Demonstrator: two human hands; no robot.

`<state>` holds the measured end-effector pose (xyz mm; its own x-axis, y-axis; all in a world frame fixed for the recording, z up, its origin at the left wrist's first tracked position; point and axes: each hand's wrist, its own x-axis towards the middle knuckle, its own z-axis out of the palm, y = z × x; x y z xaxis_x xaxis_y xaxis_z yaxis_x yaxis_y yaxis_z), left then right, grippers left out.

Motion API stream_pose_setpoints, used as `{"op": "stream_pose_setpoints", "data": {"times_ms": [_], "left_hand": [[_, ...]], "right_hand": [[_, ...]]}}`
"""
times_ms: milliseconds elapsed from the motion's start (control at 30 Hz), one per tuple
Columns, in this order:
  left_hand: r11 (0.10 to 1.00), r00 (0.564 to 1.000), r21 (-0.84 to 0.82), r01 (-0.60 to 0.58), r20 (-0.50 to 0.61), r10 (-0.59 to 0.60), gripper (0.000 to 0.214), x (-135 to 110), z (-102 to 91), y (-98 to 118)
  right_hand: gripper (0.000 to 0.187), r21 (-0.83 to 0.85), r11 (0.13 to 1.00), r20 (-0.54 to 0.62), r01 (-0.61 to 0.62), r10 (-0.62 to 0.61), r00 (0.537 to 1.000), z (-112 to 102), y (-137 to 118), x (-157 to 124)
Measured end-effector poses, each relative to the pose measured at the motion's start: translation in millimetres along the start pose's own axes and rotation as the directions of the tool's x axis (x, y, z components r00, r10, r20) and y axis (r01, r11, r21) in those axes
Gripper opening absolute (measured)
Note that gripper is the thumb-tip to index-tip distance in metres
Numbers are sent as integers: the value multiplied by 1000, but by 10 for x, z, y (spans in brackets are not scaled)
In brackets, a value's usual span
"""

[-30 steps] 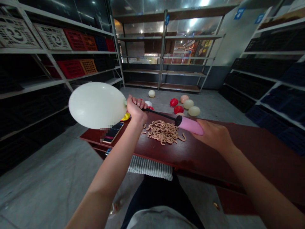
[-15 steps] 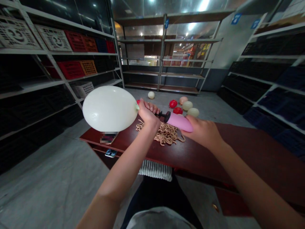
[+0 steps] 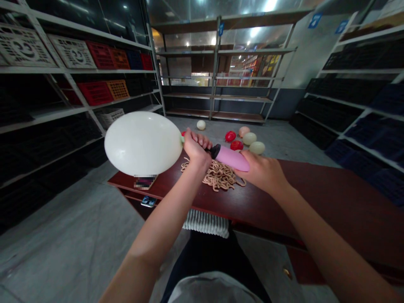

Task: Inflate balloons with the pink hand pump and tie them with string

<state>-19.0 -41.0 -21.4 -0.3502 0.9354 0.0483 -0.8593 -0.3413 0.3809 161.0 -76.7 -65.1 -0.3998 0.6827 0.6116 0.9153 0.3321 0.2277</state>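
L hand (image 3: 198, 146) closed round black end of pink-and-black plastic pump (image 3: 232, 158), right at neck of big white oval balloon (image 3: 143, 143), out to the L. R hand (image 3: 261, 170) wrapped round pump's pink end. Pile of tan wormlike pcs (image 3: 219, 177) below, on dark red-brown wooden tabletop (image 3: 284, 206). Red, peach & off-white balloons (image 3: 236, 145) on grey floor (image 3: 63, 252) beyond.

Both forearms (image 3: 164, 216) stretch forward, hands (image 3: 196, 147) curled tight near each other.

Blue signs (image 3: 314, 20) are hanging by a wall (image 3: 295, 69) and shelf post (image 3: 215, 63), too blurred to read; white crates (image 3: 59, 45) are bearing smiling faces (image 3: 76, 53)
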Motion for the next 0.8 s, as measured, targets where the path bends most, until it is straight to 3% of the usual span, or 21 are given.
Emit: {"op": "stream_pose_setpoints", "data": {"times_ms": [267, 533, 800], "left_hand": [[1000, 1000, 23, -18, 13, 18, 44, 162, 24, 71], [999, 999, -10, -31, -36, 30, 42, 306, -75, 324], [1000, 1000, -3, -28, 0, 28, 43, 307, -61, 239]], "right_hand": [[48, 42, 999, 9, -5, 4, 1000, 94, 190, -118], [41, 40, 999, 99, -8, 4, 995, -21, 499, -386], [44, 76, 997, 104, -27, 19, 994, -32, 615, -476]]}}
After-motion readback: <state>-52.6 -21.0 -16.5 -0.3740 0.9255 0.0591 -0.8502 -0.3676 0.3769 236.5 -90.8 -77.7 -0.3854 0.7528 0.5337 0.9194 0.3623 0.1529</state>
